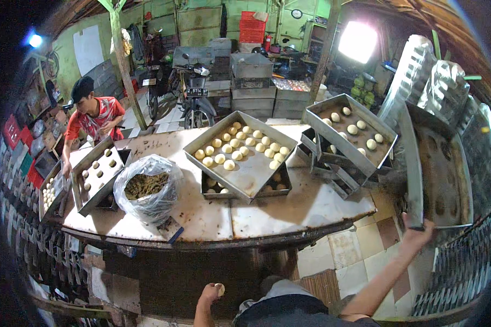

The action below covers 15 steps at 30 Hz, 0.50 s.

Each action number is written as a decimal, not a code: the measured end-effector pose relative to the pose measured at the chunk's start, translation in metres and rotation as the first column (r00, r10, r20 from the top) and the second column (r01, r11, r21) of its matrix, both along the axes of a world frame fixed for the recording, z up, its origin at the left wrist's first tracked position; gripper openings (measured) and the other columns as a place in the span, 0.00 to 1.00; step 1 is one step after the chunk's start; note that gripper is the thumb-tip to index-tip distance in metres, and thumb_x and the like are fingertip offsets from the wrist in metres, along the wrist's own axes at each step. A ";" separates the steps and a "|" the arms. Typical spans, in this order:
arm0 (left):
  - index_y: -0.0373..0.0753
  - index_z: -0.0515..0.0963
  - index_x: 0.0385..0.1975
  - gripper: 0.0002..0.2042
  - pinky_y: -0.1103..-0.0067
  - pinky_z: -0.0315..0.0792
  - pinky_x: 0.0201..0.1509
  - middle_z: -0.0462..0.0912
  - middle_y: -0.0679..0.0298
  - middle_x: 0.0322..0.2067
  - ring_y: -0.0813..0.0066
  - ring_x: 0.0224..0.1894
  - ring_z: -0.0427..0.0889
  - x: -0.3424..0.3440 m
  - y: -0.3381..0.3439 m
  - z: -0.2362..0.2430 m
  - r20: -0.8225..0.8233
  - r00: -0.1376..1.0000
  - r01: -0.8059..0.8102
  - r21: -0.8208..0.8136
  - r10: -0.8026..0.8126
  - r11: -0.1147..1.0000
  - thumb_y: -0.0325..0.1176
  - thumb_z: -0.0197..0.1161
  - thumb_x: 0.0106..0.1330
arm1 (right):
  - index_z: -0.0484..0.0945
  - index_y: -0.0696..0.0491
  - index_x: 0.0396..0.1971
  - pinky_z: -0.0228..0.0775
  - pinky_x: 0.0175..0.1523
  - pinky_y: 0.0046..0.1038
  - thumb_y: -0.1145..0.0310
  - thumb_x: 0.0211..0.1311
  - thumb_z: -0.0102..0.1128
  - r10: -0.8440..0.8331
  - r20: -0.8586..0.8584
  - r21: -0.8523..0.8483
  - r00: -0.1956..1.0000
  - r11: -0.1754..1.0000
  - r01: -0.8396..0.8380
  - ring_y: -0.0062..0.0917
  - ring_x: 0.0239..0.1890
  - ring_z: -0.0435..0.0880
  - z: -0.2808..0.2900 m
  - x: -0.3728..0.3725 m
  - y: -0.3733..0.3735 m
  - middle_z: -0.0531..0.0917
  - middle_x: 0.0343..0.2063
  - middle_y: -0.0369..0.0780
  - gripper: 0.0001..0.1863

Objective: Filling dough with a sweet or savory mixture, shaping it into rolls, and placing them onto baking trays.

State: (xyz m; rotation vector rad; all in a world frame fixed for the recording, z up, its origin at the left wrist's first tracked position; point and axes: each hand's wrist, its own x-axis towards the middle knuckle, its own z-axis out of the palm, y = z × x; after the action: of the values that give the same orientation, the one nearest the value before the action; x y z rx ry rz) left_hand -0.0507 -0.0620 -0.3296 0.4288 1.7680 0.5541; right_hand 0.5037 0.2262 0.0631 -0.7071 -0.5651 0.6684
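My left hand (208, 293) is closed around a small pale dough piece (220, 289), low in front of my body and apart from the table. At the right, my stretched-out right hand (419, 233) grips the lower corner of a deep metal tray (414, 163), which is tipped up with its stained inside showing. On the table (267, 220), a metal tray (243, 181) of pale dough balls (234, 143) rests askew on another tray. To its left stands a clear plastic bag (172, 188) with a brown crumbly filling (147, 186).
Stacked trays (354, 144) with dough balls stand at the table's right end. A co-worker (95, 117) in a red shirt reaches toward trays (95, 177) at the left end. A dark blue-edged object (174, 233) lies by the front edge. Behind are motorbikes (197, 92) and stacked metal boxes (251, 82).
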 end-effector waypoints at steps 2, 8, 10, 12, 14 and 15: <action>0.24 0.76 0.57 0.23 0.70 0.78 0.43 0.84 0.52 0.46 0.68 0.43 0.85 0.003 0.022 0.031 0.016 0.995 -0.098 -0.051 0.099 0.994 0.41 0.58 0.75 | 0.74 0.57 0.41 0.83 0.52 0.52 0.63 0.65 0.55 0.090 -0.047 0.025 0.995 0.996 -0.089 0.39 0.52 0.80 -0.019 -0.048 0.054 0.78 0.47 0.45 0.13; 0.29 0.80 0.51 0.20 0.74 0.74 0.43 0.84 0.58 0.40 0.73 0.38 0.79 0.036 0.115 0.115 -0.030 0.998 -0.036 0.288 0.047 0.957 0.43 0.59 0.74 | 0.62 0.59 0.63 0.88 0.45 0.40 0.66 0.64 0.55 0.083 -0.157 -0.014 0.984 0.996 -0.086 0.40 0.44 0.85 -0.041 -0.205 0.185 0.73 0.57 0.52 0.29; 0.30 0.80 0.50 0.20 0.73 0.74 0.43 0.84 0.58 0.40 0.73 0.39 0.79 0.048 0.127 0.134 -0.064 0.997 -0.030 0.294 0.051 0.955 0.43 0.59 0.74 | 0.32 0.49 0.78 0.89 0.45 0.38 0.69 0.63 0.56 -0.038 -0.059 -0.048 0.998 0.998 0.036 0.41 0.52 0.82 0.024 -0.272 0.171 0.63 0.67 0.54 0.51; 0.30 0.80 0.49 0.20 0.71 0.74 0.45 0.84 0.58 0.39 0.70 0.39 0.79 0.055 0.134 0.143 -0.101 0.994 -0.019 0.301 0.051 0.954 0.45 0.59 0.74 | 0.29 0.46 0.78 0.90 0.46 0.38 0.69 0.63 0.57 -0.037 -0.041 -0.098 0.998 0.995 0.033 0.41 0.55 0.79 0.015 -0.282 0.213 0.61 0.69 0.54 0.53; 0.31 0.80 0.50 0.20 0.71 0.75 0.46 0.85 0.58 0.38 0.69 0.39 0.80 0.054 0.113 0.132 -0.171 0.978 -0.062 0.292 0.116 0.955 0.45 0.59 0.74 | 0.27 0.41 0.78 0.89 0.51 0.39 0.64 0.66 0.62 -0.014 -0.069 -0.192 0.998 0.981 0.000 0.43 0.62 0.74 0.003 -0.303 0.241 0.55 0.72 0.53 0.55; 0.31 0.80 0.50 0.20 0.73 0.75 0.46 0.85 0.58 0.37 0.70 0.40 0.81 0.053 0.102 0.130 -0.145 0.971 -0.139 0.292 0.188 0.946 0.45 0.59 0.74 | 0.27 0.41 0.78 0.89 0.51 0.39 0.64 0.66 0.62 0.018 -0.073 -0.207 0.997 0.978 -0.033 0.43 0.62 0.74 -0.002 -0.309 0.249 0.55 0.72 0.53 0.55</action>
State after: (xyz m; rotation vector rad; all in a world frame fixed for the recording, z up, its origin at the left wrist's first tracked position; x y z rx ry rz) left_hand 0.0026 0.0399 -0.1997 0.5412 1.9080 0.9171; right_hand 0.1947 0.4756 0.0614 -0.8691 -0.4436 0.7808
